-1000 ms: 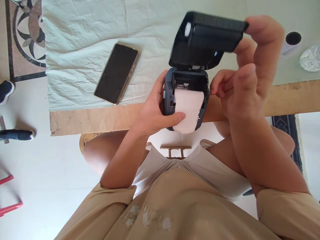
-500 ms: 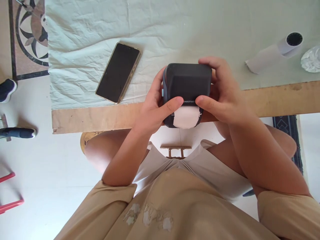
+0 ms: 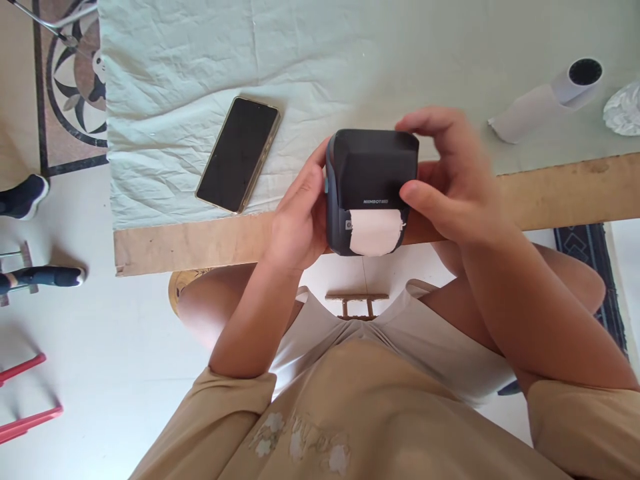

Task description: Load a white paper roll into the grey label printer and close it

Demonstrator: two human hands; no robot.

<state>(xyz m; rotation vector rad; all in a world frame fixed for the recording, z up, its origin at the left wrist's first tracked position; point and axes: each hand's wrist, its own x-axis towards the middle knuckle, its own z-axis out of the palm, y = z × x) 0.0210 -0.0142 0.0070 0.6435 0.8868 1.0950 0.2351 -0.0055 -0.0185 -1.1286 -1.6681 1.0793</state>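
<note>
A black label printer (image 3: 375, 167) marked NIIMBOT is held above the near edge of the table, with a tongue of white label paper (image 3: 376, 233) hanging from its front slot. My left hand (image 3: 300, 223) grips its left side, thumb up along that side and the other fingers partly hidden behind it. At the right side is my right hand (image 3: 453, 180), slightly blurred. Its thumb rests on the lid's right edge and its index fingertip is at the far right corner. The other fingers are curled beside the casing.
A smartphone (image 3: 239, 155) lies face up to the left on the pale green cloth (image 3: 320, 60). To the right are a white paper roll (image 3: 535, 110) and a clear glass object (image 3: 623, 112). A bare wooden strip (image 3: 560, 193) borders the table. Another person's foot (image 3: 25, 197) shows at far left.
My left thumb has come off the printer's front and lies along its left side. The right thumb has slid outward to the lid's edge, uncovering the lettering. The view has shifted slightly.
</note>
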